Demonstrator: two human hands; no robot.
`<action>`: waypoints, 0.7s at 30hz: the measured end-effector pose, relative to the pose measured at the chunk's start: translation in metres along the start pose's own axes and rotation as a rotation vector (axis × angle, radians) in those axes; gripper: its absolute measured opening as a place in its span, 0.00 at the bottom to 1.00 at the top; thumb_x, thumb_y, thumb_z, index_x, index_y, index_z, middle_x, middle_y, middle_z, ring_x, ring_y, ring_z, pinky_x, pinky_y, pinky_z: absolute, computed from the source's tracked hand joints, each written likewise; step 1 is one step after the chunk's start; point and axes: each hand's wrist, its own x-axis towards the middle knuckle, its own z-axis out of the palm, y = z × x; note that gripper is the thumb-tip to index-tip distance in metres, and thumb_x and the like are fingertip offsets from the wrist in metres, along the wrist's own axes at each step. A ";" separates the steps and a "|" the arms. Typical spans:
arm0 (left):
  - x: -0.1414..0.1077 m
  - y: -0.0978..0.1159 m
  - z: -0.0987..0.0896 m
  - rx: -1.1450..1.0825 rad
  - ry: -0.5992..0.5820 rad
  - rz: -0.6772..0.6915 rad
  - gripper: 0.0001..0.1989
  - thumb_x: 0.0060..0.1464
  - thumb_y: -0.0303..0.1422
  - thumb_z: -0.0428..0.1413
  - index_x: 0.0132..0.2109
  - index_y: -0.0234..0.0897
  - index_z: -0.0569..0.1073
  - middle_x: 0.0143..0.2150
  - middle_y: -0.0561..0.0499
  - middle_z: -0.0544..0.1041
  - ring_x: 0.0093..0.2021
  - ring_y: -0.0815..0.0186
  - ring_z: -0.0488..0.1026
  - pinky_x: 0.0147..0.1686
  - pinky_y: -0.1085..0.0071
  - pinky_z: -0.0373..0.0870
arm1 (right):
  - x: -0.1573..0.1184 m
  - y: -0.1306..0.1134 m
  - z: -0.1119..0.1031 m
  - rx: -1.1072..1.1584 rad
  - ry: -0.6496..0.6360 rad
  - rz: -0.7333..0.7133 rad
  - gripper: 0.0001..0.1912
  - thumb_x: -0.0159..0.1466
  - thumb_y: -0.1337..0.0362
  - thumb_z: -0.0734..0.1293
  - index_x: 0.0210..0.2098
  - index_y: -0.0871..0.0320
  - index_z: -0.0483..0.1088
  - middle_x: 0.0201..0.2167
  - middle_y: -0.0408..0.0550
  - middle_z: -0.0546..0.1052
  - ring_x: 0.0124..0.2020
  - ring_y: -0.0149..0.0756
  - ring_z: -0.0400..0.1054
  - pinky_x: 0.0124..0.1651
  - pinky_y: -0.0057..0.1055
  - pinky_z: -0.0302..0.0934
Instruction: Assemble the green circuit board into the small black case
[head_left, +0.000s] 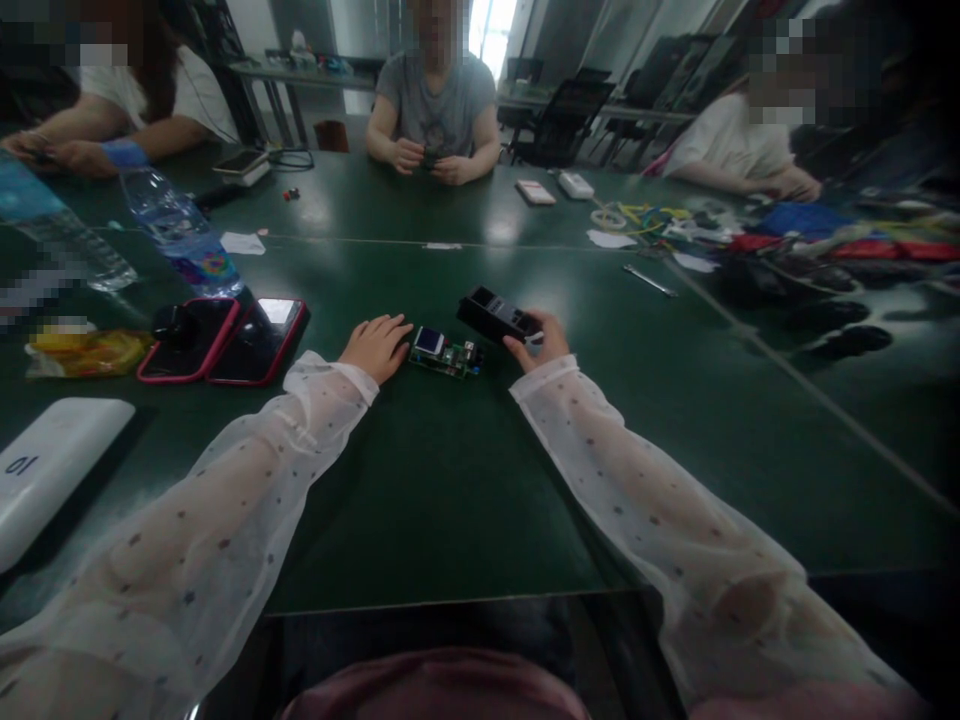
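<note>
A small green circuit board (454, 356) with a little dark screen lies on the dark green table (450, 480). My left hand (377, 346) rests flat at the board's left end, fingers stretched out, holding nothing; whether the fingertips touch the board I cannot tell. Just behind and to the right of the board, my right hand (546, 342) grips the right end of a black rectangular plastic case (496, 312) between thumb and fingers. The case is tilted, with cut-outs or a panel on its upper face.
Two phones in pink cases (259, 342), a yellow packet (90, 352), a white power bank (56, 470) and water bottles (180, 235) are on the left. A wrench (649, 281) and tangled cables (652, 220) lie to the right. Several people sit across the table.
</note>
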 end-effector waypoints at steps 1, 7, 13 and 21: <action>0.000 0.000 0.000 -0.001 0.005 0.000 0.24 0.66 0.38 0.42 0.65 0.40 0.62 0.70 0.47 0.60 0.69 0.54 0.56 0.66 0.50 0.54 | 0.000 -0.001 0.000 0.001 -0.009 -0.005 0.30 0.56 0.48 0.69 0.54 0.55 0.63 0.45 0.56 0.71 0.44 0.50 0.68 0.43 0.49 0.67; -0.001 0.001 0.001 -0.011 0.013 0.003 0.24 0.66 0.38 0.42 0.65 0.39 0.62 0.70 0.47 0.61 0.69 0.54 0.56 0.66 0.51 0.54 | -0.001 -0.009 -0.006 0.036 -0.046 -0.027 0.29 0.58 0.50 0.69 0.54 0.55 0.62 0.44 0.55 0.72 0.43 0.48 0.69 0.42 0.48 0.67; -0.002 0.000 0.000 -0.004 0.003 -0.001 0.24 0.66 0.37 0.42 0.65 0.40 0.62 0.70 0.47 0.60 0.69 0.54 0.55 0.66 0.50 0.54 | -0.001 -0.009 -0.004 0.013 -0.079 -0.040 0.29 0.57 0.51 0.68 0.54 0.54 0.62 0.47 0.56 0.72 0.44 0.50 0.68 0.42 0.49 0.67; -0.001 -0.001 -0.002 -0.010 0.003 0.009 0.24 0.66 0.38 0.42 0.65 0.40 0.62 0.70 0.47 0.60 0.69 0.53 0.56 0.66 0.50 0.54 | -0.001 -0.012 -0.006 -0.021 -0.130 -0.058 0.29 0.56 0.52 0.69 0.54 0.55 0.64 0.45 0.57 0.72 0.45 0.51 0.67 0.44 0.52 0.67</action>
